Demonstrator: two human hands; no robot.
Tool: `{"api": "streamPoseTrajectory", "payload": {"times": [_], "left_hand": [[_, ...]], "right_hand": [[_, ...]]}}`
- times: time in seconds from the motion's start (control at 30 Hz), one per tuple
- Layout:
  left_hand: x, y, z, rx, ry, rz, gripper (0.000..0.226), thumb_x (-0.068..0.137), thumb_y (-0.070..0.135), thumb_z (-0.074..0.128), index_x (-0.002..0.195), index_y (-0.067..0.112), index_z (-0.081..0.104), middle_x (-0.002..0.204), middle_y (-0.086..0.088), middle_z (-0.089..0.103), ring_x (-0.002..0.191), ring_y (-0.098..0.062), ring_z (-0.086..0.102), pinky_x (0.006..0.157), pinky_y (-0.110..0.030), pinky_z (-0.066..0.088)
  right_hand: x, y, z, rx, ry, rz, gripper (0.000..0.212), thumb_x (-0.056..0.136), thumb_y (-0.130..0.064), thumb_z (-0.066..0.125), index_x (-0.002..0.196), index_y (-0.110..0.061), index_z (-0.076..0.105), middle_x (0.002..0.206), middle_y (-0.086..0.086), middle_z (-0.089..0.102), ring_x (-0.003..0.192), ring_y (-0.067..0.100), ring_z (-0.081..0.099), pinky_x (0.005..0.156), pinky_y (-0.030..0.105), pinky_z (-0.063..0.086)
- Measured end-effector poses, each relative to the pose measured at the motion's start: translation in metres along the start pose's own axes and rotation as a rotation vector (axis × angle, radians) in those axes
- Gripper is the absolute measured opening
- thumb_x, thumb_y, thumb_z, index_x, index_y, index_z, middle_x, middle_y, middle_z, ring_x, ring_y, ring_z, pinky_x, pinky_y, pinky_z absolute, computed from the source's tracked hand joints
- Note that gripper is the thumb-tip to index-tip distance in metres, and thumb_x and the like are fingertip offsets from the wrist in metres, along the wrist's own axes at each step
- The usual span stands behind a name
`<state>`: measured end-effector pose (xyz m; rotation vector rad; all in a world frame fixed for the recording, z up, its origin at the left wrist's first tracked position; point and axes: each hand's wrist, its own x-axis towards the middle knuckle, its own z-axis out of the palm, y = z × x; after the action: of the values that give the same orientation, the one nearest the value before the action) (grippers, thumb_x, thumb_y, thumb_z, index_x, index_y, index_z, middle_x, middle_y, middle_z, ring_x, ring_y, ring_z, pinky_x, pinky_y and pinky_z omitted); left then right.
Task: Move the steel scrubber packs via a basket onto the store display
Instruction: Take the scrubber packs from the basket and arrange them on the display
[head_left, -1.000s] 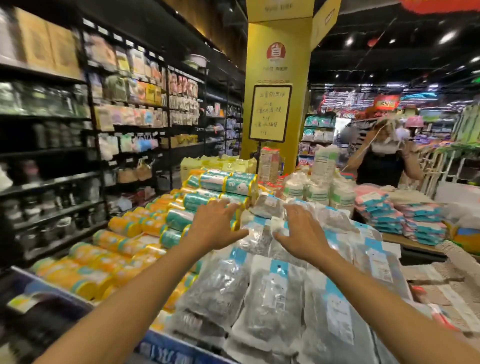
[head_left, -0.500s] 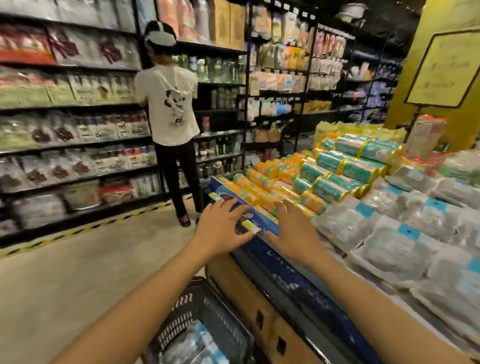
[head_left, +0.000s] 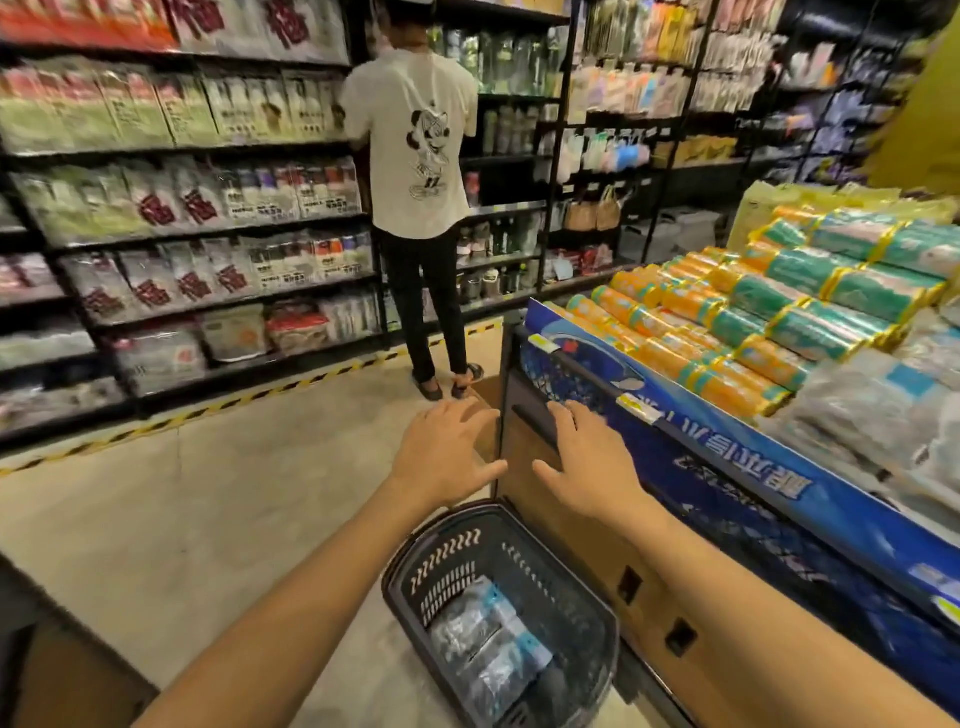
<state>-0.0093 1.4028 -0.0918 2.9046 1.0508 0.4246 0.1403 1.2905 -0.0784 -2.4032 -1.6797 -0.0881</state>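
A dark plastic basket (head_left: 447, 561) stands on the floor below me, beside the display. Several clear steel scrubber packs (head_left: 485, 642) with blue labels lie inside it. More scrubber packs (head_left: 872, 410) are piled on the store display (head_left: 779, 483) at the right. My left hand (head_left: 441, 452) and my right hand (head_left: 592, 462) hover side by side above the far end of the basket, fingers spread and holding nothing. Neither hand touches the basket or the packs.
Orange and green rolls (head_left: 753, 317) fill the near corner of the display. A person in a white T-shirt (head_left: 421, 156) stands at the wall shelves (head_left: 208, 218) ahead. A cardboard box (head_left: 67, 680) sits at the lower left. Bare floor (head_left: 208, 509) lies to the left.
My view has swung left and down from the pile on the display to the basket on the floor. Both hands left the packs and have dropped, held out flat, towards the basket.
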Motion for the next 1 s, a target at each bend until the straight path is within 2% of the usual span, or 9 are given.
{"api": "streamPoseTrajectory", "payload": {"times": [0.23,0.4,0.5,0.63,0.7,0.83,0.93,1.0], "left_hand": [[0.011,-0.054,0.041,0.004,-0.112,0.145,0.070,0.081,0.064,0.050,0.142,0.031,0.037,0.149,-0.001,0.037,0.136,-0.023,0.033,0.111,-0.040,0.029],[0.053,-0.060,0.074,-0.002,-0.150,0.274,0.069,0.083,0.061,0.050,0.143,0.029,0.036,0.150,-0.003,0.035,0.137,-0.022,0.031,0.111,-0.039,0.029],[0.083,-0.066,0.105,0.023,-0.185,0.315,0.068,0.084,0.062,0.048,0.141,0.027,0.038,0.147,-0.002,0.040,0.134,-0.021,0.035,0.110,-0.040,0.028],[0.114,-0.077,0.155,0.031,-0.252,0.313,0.064,0.081,0.059,0.046,0.133,0.023,0.047,0.135,-0.001,0.050,0.125,-0.023,0.044,0.103,-0.039,0.034],[0.122,-0.082,0.183,0.041,-0.343,0.361,0.064,0.080,0.057,0.046,0.132,0.020,0.047,0.134,-0.004,0.051,0.122,-0.026,0.045,0.102,-0.040,0.035],[0.136,-0.087,0.247,0.047,-0.471,0.442,0.071,0.083,0.059,0.044,0.141,0.019,0.041,0.146,-0.010,0.040,0.133,-0.033,0.037,0.109,-0.048,0.032],[0.140,-0.092,0.307,0.021,-0.563,0.496,0.069,0.086,0.055,0.048,0.143,0.017,0.040,0.150,-0.009,0.036,0.138,-0.033,0.033,0.114,-0.048,0.026],[0.142,-0.098,0.354,-0.011,-0.589,0.562,0.064,0.083,0.052,0.051,0.134,0.013,0.052,0.142,-0.010,0.047,0.130,-0.034,0.045,0.108,-0.049,0.037]], "right_hand": [[0.011,-0.039,0.044,0.024,-0.057,0.195,0.076,0.089,-0.046,0.055,0.148,-0.015,0.020,0.153,0.010,0.027,0.137,0.027,0.032,0.110,0.039,0.031],[0.032,-0.026,0.076,0.020,-0.055,0.306,0.076,0.090,-0.046,0.054,0.149,-0.014,0.019,0.153,0.010,0.026,0.139,0.027,0.029,0.112,0.039,0.029],[0.050,-0.007,0.105,0.026,-0.078,0.369,0.075,0.090,-0.045,0.053,0.149,-0.013,0.020,0.152,0.010,0.028,0.138,0.027,0.029,0.112,0.038,0.029],[0.072,0.017,0.152,0.077,-0.156,0.485,0.074,0.089,-0.046,0.054,0.147,-0.012,0.022,0.148,0.010,0.033,0.135,0.027,0.033,0.109,0.038,0.033],[0.079,0.025,0.178,0.095,-0.215,0.542,0.075,0.089,-0.047,0.054,0.147,-0.012,0.023,0.147,0.010,0.034,0.134,0.027,0.034,0.108,0.037,0.034],[0.093,0.045,0.234,0.113,-0.273,0.616,0.074,0.089,-0.045,0.054,0.147,-0.011,0.023,0.148,0.010,0.033,0.136,0.028,0.033,0.109,0.038,0.033],[0.094,0.056,0.292,0.123,-0.327,0.677,0.073,0.091,-0.045,0.052,0.148,-0.012,0.022,0.151,0.011,0.029,0.138,0.029,0.029,0.112,0.039,0.030],[0.087,0.061,0.344,0.184,-0.413,0.735,0.073,0.093,-0.046,0.049,0.150,-0.014,0.016,0.155,0.010,0.020,0.143,0.028,0.020,0.115,0.039,0.025]]}}
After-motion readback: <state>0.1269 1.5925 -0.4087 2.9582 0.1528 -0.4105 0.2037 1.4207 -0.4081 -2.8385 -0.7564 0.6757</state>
